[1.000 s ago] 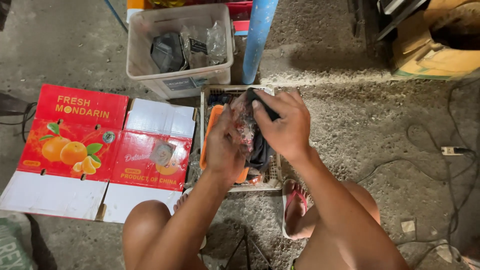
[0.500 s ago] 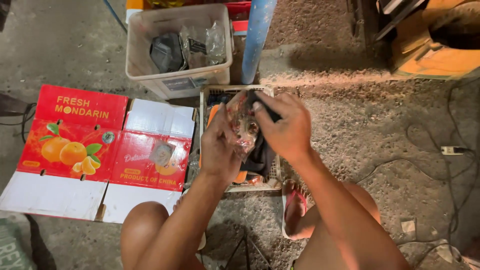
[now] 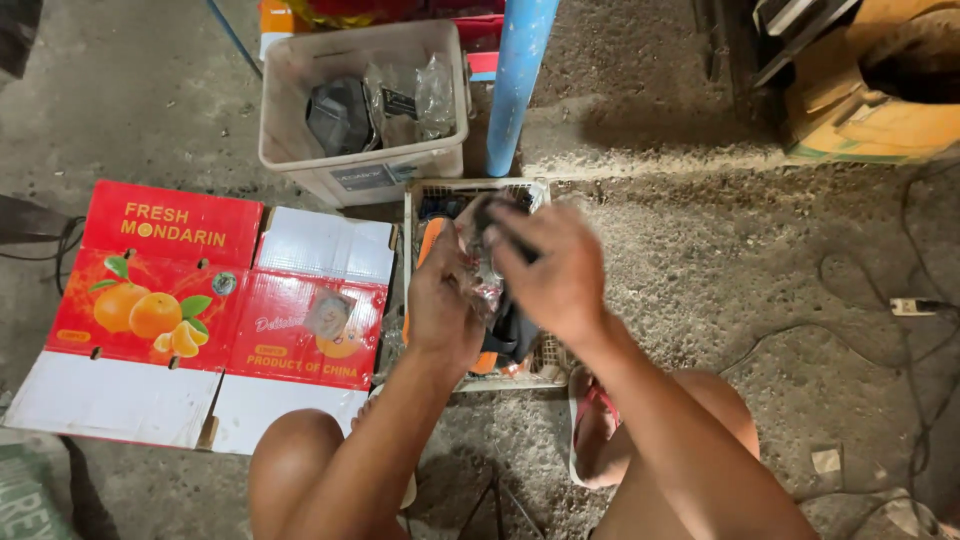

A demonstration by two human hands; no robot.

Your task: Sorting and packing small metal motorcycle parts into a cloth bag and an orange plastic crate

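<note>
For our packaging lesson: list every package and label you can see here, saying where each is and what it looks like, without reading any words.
Flattened fruit carton: on the ground at left, red and white panels with orange fruit pictures.
Plastic tub: top centre, beige, rectangular, holding clear bags.
Label on tub: front wall, small pale rectangle.
Cardboard box: top right, brown.

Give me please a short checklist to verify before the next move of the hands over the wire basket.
1. Both hands on the item: ok; left hand and right hand meet on a clear plastic bag.
2. Bag contents identified: cannot tell, blurred.
3. Work is above the wire basket: ok.
4. Plastic bin near: ok, just beyond the basket, packets inside.
5. Flattened fruit carton lying flat on the person's left side: ok.
6. Cable away from the hands: ok.
</note>
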